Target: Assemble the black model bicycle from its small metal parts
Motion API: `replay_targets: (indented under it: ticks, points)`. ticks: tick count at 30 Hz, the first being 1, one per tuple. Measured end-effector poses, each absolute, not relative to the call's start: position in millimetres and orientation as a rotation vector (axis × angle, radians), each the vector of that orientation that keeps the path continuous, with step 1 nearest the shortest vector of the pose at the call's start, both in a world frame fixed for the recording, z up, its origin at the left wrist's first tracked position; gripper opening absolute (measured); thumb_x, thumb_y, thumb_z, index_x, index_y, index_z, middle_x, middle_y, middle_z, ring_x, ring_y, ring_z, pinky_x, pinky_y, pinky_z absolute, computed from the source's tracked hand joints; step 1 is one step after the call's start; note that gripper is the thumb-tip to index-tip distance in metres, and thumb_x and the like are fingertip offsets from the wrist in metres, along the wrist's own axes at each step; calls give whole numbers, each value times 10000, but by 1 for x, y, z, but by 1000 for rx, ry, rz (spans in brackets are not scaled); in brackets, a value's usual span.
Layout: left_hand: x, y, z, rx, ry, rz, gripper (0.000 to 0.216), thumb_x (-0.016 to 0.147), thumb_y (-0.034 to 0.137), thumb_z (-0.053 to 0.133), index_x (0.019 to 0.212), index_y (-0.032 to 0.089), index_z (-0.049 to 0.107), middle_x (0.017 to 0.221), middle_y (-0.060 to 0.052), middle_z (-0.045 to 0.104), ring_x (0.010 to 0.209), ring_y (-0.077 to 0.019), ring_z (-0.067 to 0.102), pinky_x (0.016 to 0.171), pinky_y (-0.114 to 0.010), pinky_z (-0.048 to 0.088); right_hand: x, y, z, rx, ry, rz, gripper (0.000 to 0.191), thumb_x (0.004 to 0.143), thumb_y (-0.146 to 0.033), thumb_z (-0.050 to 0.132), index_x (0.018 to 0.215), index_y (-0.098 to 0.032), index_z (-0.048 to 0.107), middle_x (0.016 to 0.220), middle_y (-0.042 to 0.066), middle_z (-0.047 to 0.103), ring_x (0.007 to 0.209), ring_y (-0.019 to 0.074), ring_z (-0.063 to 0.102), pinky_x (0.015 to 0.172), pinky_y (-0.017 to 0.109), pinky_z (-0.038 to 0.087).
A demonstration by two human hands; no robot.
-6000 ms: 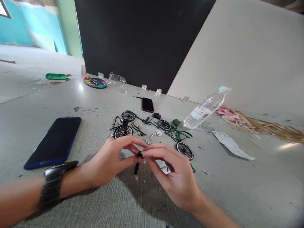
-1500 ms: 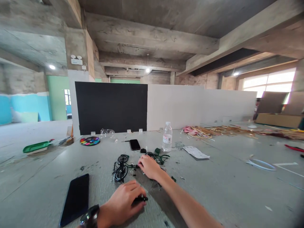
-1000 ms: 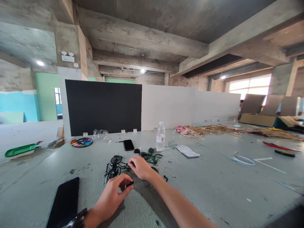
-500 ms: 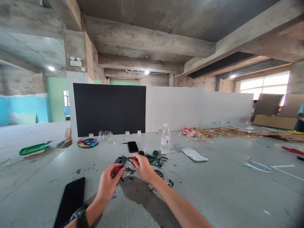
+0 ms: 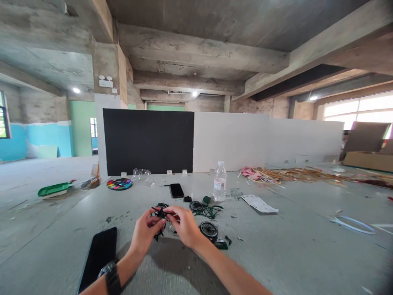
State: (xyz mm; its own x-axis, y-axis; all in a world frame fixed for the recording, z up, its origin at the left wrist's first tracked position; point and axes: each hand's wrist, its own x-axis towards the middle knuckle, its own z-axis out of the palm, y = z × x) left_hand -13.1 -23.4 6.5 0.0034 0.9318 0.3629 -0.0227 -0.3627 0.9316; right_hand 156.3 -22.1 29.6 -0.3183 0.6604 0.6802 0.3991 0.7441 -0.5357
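Note:
My left hand (image 5: 145, 230) and my right hand (image 5: 184, 224) are raised together above the grey table (image 5: 291, 254), fingertips pinched on a small black model bicycle piece (image 5: 160, 213) held between them. My left wrist carries a dark watch (image 5: 111, 275). Just beyond the hands lie loose model bicycle parts: a spoked wheel (image 5: 209, 229), another wheel (image 5: 195, 206) and green frame pieces (image 5: 211, 212). What exactly the piece in my fingers is, I cannot make out.
A dark phone (image 5: 98, 256) lies near my left forearm. Farther back are a second phone (image 5: 177, 190), a water bottle (image 5: 220, 187), a paper sheet (image 5: 259, 203), a colour palette (image 5: 119, 184), a green tray (image 5: 55, 189) and straw strips (image 5: 294, 175). Black and white boards stand behind.
My right hand left the parts pile and met my left hand. Both now hold a small black piece lifted off the table. The view swung slightly right.

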Motion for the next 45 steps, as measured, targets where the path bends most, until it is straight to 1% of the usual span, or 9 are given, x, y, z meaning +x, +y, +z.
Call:
replay_targets:
  ticks: [4, 9, 17, 24, 29, 33, 37, 41, 45]
  points:
    - [-13, -21, 7, 1420, 965, 1476, 411, 655, 423, 828, 897, 152, 637, 642, -43, 736, 554, -169, 650, 541, -247, 462, 154, -28, 34, -785, -1975, 342, 264, 932, -152, 544, 1141, -227, 686, 1103, 47, 744, 994, 189, 706, 870, 305, 550]
    - [-13, -23, 10, 1348, 907, 1451, 454, 651, 464, 839, 906, 160, 618, 607, -16, 709, 531, -146, 617, 522, -233, 442, 157, -31, 37, -757, -2024, 344, 357, 897, -97, 543, 1198, -250, 659, 1140, 32, 732, 1013, 180, 698, 898, 306, 539]
    - [-10, -30, 15, 1198, 797, 1407, 510, 621, 497, 862, 915, 166, 609, 656, -15, 703, 569, -141, 629, 560, -243, 477, 159, -28, 38, -768, -2039, 324, 219, 943, -183, 566, 1105, -245, 699, 1025, 36, 749, 913, 181, 705, 834, 295, 534]
    - [-9, -33, 18, 1079, 743, 1378, 560, 562, 460, 914, 927, 165, 609, 687, -15, 705, 594, -132, 638, 603, -246, 508, 158, -25, 36, -765, -2030, 299, 143, 945, -226, 607, 1034, -234, 720, 978, 35, 748, 909, 175, 694, 839, 275, 510]
    - [-8, -35, 19, 1039, 718, 1364, 540, 580, 486, 902, 923, 164, 636, 682, -7, 692, 600, -127, 635, 628, -255, 532, 160, -24, 36, -770, -2028, 274, 146, 972, -261, 573, 1003, -228, 712, 938, 36, 739, 875, 171, 689, 813, 271, 508]
    - [-8, -36, 21, 1020, 713, 1365, 469, 624, 516, 871, 816, 157, 639, 687, -3, 674, 619, -124, 635, 632, -259, 552, 159, -27, 36, -756, -2064, 243, 154, 985, -276, 552, 1010, -236, 698, 935, 33, 725, 871, 171, 677, 808, 277, 501]
    - [-8, -36, 21, 1007, 724, 1371, 492, 578, 522, 890, 780, 163, 622, 693, -2, 690, 608, -123, 647, 637, -256, 563, 155, -32, 38, -748, -2110, 211, 145, 982, -263, 552, 1012, -245, 693, 973, 38, 709, 906, 176, 661, 824, 282, 494]
    - [-7, -35, 18, 1008, 750, 1363, 509, 542, 527, 901, 727, 155, 607, 640, 11, 677, 556, -110, 630, 603, -241, 560, 155, -33, 38, -757, -2145, 173, 131, 966, -238, 573, 1013, -245, 695, 970, 39, 695, 888, 177, 657, 809, 278, 496]
    - [-8, -35, 16, 1026, 763, 1363, 493, 581, 535, 880, 753, 147, 629, 637, 5, 679, 538, -104, 615, 572, -230, 545, 155, -33, 38, -751, -2167, 124, 125, 947, -229, 604, 1025, -250, 699, 971, 38, 702, 906, 187, 660, 822, 287, 494]
